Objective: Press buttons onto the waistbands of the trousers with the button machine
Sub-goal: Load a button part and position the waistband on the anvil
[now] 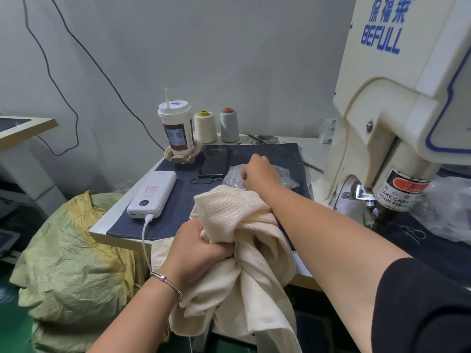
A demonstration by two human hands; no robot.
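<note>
your left hand (201, 253) bunches the cream trousers (244, 250); right hand (257, 171), fingers curled, digs in the plastic bag (285, 175), likely fetching a button; next, waistband under the press head (392, 200).

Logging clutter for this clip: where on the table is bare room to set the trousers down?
Bare dark mat lies behind the clear plastic bag, toward the grey thread cone; another strip runs before the white power bank. The black phone and paper cup crowd the back left.
</note>
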